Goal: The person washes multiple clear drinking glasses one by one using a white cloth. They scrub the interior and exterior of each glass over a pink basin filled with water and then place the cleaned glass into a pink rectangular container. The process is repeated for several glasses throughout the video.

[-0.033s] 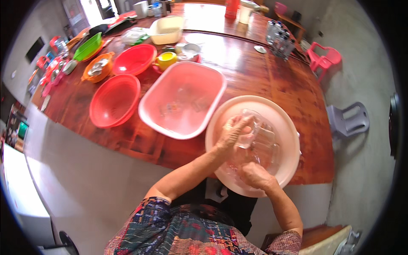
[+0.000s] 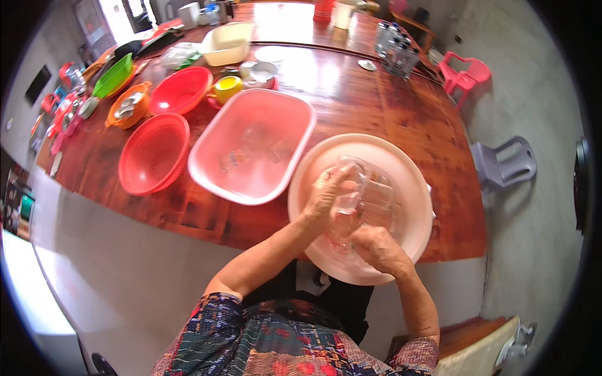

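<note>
Both hands are working inside a round pale-pink basin [image 2: 411, 188] sitting at the near edge of the wooden bench [image 2: 389, 106]. The left hand [image 2: 326, 194] is curling its grip over the rim of a clear, ribbed plastic container [image 2: 367, 194], fingers pressed against its wall. The right hand [image 2: 376, 247] is closing its grip on the container's lower end, fingers tucked under; the thumb's placement is hidden. The container is lying tilted within the basin, seemingly wet.

Risk, as a judgement: the clear plastic is looking thin, glossy and slick, so a wet grip could be letting it twist free. The basin is overhanging the bench edge slightly, so downward pressing could be tipping it toward the person.

Just to the left, a rectangular pink tub [image 2: 251, 188] with rounded corners is holding shallow water and small items. Further left, a red perforated colander [image 2: 153, 153], smooth and round, is resting on the polished, reddish bench.
</note>
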The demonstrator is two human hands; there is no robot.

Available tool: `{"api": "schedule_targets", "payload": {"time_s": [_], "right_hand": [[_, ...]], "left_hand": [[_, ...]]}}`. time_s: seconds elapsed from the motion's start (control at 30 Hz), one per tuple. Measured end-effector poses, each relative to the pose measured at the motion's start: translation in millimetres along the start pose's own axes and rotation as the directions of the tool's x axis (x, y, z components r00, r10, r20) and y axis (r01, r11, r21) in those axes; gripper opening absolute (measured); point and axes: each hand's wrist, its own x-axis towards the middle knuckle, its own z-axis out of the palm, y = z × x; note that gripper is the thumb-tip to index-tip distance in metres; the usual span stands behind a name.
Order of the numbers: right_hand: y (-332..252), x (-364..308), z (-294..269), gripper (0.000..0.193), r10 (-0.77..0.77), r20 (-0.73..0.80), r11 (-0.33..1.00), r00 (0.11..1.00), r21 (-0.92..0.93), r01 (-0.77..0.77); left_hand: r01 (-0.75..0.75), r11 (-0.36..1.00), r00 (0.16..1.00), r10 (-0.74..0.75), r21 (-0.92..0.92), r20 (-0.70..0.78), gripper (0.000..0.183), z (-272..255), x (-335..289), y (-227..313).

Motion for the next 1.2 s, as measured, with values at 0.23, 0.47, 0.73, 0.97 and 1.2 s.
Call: {"api": "schedule_targets", "payload": {"time_s": [0.23, 0.47, 0.73, 0.97, 1.2], "right_hand": [[-46, 15, 2, 0.034, -0.01, -0.676, 0.995, 0.737, -0.078, -0.058], [-9, 46, -26, 0.035, 0.254, -0.702, 0.965, 0.665, 0.23, -0.126], [-16, 31, 20, 0.06, 0.28, -0.669, 0.915, 0.688, 0.402, 0.019], [-15, 35, -21, 0.046, -0.078, -0.759, 0.997, 0.646, -0.062, 0.047], [14, 15, -72, 0.044, 0.249, -0.304, 0.639, 0.92, 0.765, 0.08]], "left_hand": [[0.083, 0.961, 0.982, -0.035, -0.262, 0.184, 0.047, 29, -2, -23], [0.203, 0.933, 0.946, -0.108, -0.299, 0.306, 0.057, 44, -17, -19], [0.079, 0.948, 0.978, -0.013, -0.308, 0.21, 0.071, 25, 9, -37], [-0.022, 0.993, 0.937, 0.06, -0.113, 0.343, 0.058, 28, 2, -34], [-0.244, 0.872, 0.894, 0.033, 0.424, 0.447, 0.079, 33, -27, 0]]}}
